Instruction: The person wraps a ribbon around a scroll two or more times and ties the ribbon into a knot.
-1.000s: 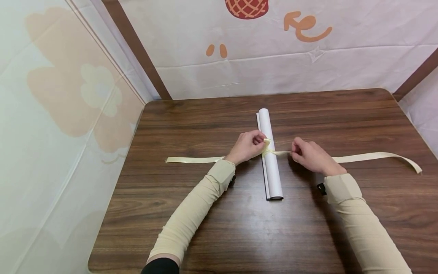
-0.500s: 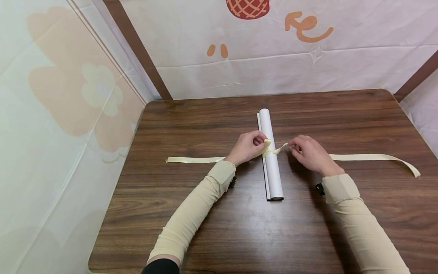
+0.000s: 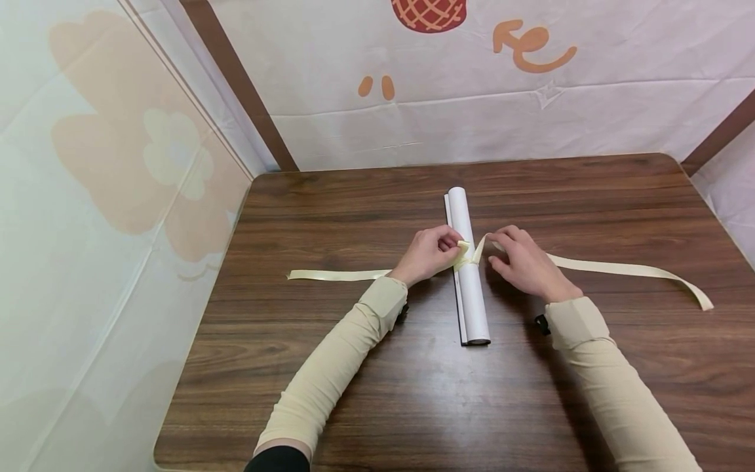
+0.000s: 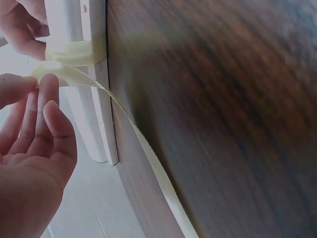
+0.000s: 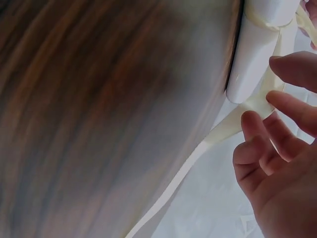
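Note:
A white rolled scroll (image 3: 472, 298), with a narrow flat strip along its left side, lies lengthwise on the table. Pale yellow ribbon (image 4: 74, 52) wraps its middle. My left hand (image 3: 429, 254) pinches a folded piece of the ribbon between thumb and index finger, just over the wrap; its other fingers curl loosely in the left wrist view. Right of the scroll, my right hand (image 3: 522, 262) has its thumb apart from its fingers. The ribbon's right length (image 5: 252, 106) rises from the wrap and passes over the index fingertip of this hand.
The ribbon's left tail (image 3: 330, 275) lies flat on the dark wood-grain table (image 3: 377, 393). Its right tail (image 3: 637, 269) stretches toward the table's right side. Printed white cloth (image 3: 330, 134) hangs behind the table and along the left.
My right hand has moved left toward the scroll and its thumb has parted from the fingers. The ribbon there now rises steeply, and its right tail has shifted left. The left hand stays put.

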